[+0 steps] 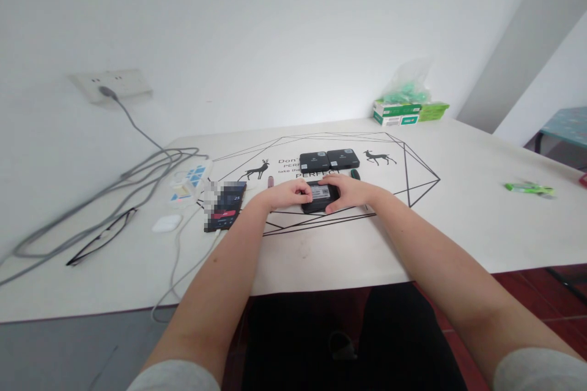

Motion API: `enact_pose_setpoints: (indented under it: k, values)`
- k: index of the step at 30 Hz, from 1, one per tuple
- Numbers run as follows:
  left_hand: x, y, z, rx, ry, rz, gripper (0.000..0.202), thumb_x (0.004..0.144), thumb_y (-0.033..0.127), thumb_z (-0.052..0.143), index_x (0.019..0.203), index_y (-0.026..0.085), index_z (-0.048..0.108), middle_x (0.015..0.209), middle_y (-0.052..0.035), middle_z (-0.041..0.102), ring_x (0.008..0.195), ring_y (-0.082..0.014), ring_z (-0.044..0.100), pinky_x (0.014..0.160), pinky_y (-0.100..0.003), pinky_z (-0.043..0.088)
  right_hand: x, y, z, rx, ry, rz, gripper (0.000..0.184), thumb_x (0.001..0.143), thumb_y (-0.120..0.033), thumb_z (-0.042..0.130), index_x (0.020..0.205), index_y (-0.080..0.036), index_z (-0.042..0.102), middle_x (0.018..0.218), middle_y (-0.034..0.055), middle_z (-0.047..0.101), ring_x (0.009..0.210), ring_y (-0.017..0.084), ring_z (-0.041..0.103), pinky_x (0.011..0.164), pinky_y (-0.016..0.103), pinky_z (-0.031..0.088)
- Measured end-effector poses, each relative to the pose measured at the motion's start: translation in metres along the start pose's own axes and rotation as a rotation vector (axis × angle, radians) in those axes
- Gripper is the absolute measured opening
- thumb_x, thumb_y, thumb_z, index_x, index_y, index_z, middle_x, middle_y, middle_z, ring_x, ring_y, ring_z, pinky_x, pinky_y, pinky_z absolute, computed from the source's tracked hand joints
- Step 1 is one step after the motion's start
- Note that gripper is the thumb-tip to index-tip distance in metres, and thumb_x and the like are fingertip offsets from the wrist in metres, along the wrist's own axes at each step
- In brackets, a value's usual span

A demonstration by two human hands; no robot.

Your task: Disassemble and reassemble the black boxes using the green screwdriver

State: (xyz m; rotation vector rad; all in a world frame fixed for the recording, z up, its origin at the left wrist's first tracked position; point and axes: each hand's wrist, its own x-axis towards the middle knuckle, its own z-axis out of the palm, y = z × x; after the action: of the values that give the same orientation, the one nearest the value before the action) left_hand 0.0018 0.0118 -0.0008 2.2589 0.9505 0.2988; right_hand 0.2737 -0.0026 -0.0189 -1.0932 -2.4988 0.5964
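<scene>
A flat black square box (316,203) with a whitish printed label on its upper face lies on the table in front of me. My right hand (347,190) grips its right side, thumb at the near edge and fingers at the far edge. At the box's left edge, my left hand (290,194) is closed, its fingertips curled together against the top near the label. Whatever those fingertips pinch is too small to make out. Just behind are two similar black boxes, a left one (314,162) and a right one (343,158), side by side.
A dark green capped object (355,175) and a pinkish stick-like object (270,181) lie near my hands. To the left are a phone (227,208), white case (167,223), glasses (101,237) and grey cables (151,195). Green-white boxes (397,111) stand at the wall; a green packet (529,189) lies right.
</scene>
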Motion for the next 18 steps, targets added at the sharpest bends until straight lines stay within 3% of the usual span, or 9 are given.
enact_pose_setpoints:
  k: [7,14,16,18]
  values:
    - [0.0017,0.0003,0.0000,-0.030,0.000,0.012,0.032,0.082,0.051,0.067,0.089,0.021,0.074,0.100,-0.0043,0.067,0.097,-0.0241,0.064,0.093,-0.036,0.052,-0.0001,-0.0008,-0.0006,0.001,-0.009,-0.002,0.092,0.068,-0.057,0.094,0.146,-0.017,0.063,0.147,0.0176,0.062,0.137,0.037,0.061,0.120,0.054,0.047]
    - [-0.0019,0.0041,0.0003,-0.095,0.044,-0.080,0.027,0.076,0.041,0.069,0.092,0.020,0.077,0.091,-0.0035,0.073,0.091,-0.0240,0.068,0.086,-0.035,0.055,-0.0006,-0.0015,-0.0007,0.021,-0.001,0.023,0.093,0.065,-0.057,0.095,0.145,-0.019,0.064,0.148,0.0175,0.063,0.140,0.040,0.059,0.122,0.056,0.045]
    - [-0.0037,0.0049,-0.0019,-0.098,0.094,-0.102,0.030,0.081,0.045,0.067,0.095,0.020,0.077,0.098,-0.0049,0.075,0.098,-0.0260,0.070,0.093,-0.038,0.056,-0.0011,0.0000,-0.0004,0.037,0.004,0.016,0.096,0.065,-0.057,0.095,0.147,-0.020,0.062,0.150,0.0179,0.061,0.141,0.040,0.058,0.123,0.058,0.044]
    - [-0.0055,0.0049,-0.0040,-0.030,0.155,-0.113,0.040,0.080,0.051,0.071,0.106,0.021,0.076,0.118,-0.0074,0.073,0.114,-0.0299,0.068,0.102,-0.042,0.055,-0.0018,0.0018,0.0000,0.059,-0.002,0.005,0.104,0.064,-0.057,0.096,0.152,-0.021,0.057,0.154,0.0180,0.058,0.144,0.040,0.055,0.124,0.059,0.042]
